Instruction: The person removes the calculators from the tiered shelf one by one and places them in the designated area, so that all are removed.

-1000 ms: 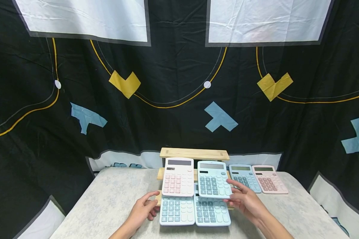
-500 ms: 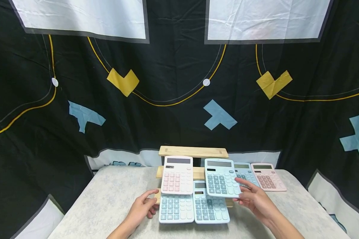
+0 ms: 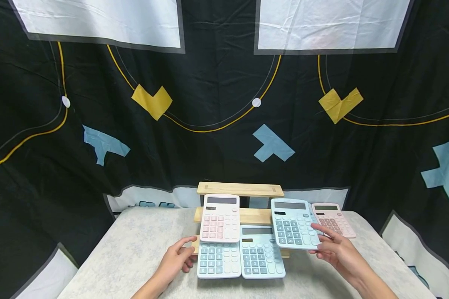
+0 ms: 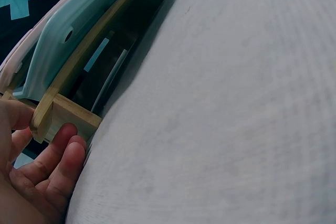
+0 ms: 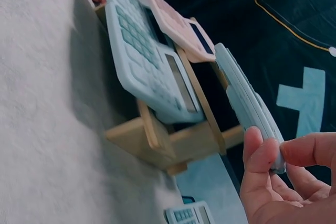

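Observation:
My right hand (image 3: 338,253) pinches a light blue calculator (image 3: 293,224) by its lower right edge. In the right wrist view this calculator (image 5: 252,98) is seen edge-on, apart from the wooden display rack (image 5: 194,142). My left hand (image 3: 173,257) grips the rack's lower left end; in the left wrist view its fingers are around the end of a wooden rail (image 4: 44,111). On the rack's upper tier leans a white and pink calculator (image 3: 220,218). Two light blue calculators, a left one (image 3: 218,261) and a right one (image 3: 262,253), lean side by side on the lower tier.
A pink calculator (image 3: 331,219) lies on the grey-white table (image 3: 146,236) right of the rack. Beside it, a blue calculator (image 5: 189,213) is mostly hidden behind the held one in the head view. A black patterned cloth (image 3: 209,162) hangs behind.
My right hand has carried the light blue calculator off the rack's upper tier to the right, across the blue one on the table. My left hand has stayed at the rack's end.

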Demonstrator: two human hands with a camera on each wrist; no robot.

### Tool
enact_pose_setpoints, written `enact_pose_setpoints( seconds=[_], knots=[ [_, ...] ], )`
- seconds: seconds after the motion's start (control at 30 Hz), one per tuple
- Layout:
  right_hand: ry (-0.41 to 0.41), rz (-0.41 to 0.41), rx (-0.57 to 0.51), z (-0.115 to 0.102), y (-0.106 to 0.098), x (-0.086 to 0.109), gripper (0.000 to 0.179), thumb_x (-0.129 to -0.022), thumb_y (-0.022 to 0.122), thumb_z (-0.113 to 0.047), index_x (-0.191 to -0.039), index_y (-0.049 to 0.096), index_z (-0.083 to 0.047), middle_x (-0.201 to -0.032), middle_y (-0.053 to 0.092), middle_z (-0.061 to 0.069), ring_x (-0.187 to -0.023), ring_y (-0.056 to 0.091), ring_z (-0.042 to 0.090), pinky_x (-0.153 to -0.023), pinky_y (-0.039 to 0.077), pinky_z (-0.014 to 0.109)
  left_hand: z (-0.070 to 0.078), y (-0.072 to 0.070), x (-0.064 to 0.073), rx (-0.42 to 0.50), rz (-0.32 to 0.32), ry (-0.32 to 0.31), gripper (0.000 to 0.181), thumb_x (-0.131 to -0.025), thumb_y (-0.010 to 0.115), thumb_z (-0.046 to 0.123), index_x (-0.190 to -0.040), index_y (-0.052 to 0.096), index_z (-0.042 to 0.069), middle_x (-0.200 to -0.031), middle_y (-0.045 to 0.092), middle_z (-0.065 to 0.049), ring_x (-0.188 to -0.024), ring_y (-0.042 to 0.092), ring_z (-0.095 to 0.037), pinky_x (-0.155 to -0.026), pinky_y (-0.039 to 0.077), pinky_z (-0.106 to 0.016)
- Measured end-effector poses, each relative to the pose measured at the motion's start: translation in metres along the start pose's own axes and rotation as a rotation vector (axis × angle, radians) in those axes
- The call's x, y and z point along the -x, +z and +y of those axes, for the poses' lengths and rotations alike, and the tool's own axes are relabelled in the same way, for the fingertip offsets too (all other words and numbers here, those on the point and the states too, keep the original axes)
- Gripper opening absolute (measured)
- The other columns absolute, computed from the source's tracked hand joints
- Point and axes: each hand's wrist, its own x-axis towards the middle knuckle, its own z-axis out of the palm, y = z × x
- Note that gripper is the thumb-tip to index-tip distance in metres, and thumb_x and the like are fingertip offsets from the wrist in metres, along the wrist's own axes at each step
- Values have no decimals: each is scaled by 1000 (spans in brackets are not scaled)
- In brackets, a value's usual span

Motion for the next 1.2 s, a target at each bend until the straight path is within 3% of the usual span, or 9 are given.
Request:
enact_pose_setpoints(
  seconds=[0.23, 0.53, 0.63, 0.83, 1.2],
  knots=[
    [-4, -25, 1, 0, -24, 3, 61, -93, 58, 1, -150, 43, -14, -118, 66, 0, -94, 71, 25, -77, 57, 26, -1, 0, 0, 6, 0, 11, 45, -98, 61, 21, -141, 55, 6, -84, 74, -10, -65, 62, -19, -53, 53, -29],
    [88, -10, 12, 2, -58, 6, 61, -95, 61, -6, -152, 41, -21, -119, 66, -4, -102, 70, 29, -82, 57, 28, -4, 1, -2, 9, 3, -10, 46, -99, 60, 22, -142, 54, 6, -85, 74, -11, -65, 62, -20, -54, 54, -31],
    [110, 15, 33, 3, -70, 8, 54, -95, 63, -10, -144, 49, -29, -118, 65, -7, -105, 69, 29, -84, 56, 27, -3, 1, -2, 12, -2, -9, 46, -99, 61, 22, -142, 54, 7, -84, 74, -9, -66, 62, -20, -55, 54, -31],
    [118, -44, 13, 5, -94, 10, 38, -99, 60, -11, -121, 62, -42, -115, 67, -11, -104, 69, 27, -83, 54, 27, -2, -1, -2, 15, -12, -10, 45, -100, 59, 22, -143, 54, 8, -85, 73, -8, -67, 63, -20, -56, 55, -31],
    [156, -74, -32, 12, -132, 11, 37, -101, 56, -12, -105, 67, -47, -112, 66, -13, -106, 70, 27, -89, 55, 29, -3, 0, -2, 18, 2, -10, 43, -101, 56, 16, -142, 54, 5, -87, 73, -14, -68, 62, -22, -56, 55, -33]
  ],
)
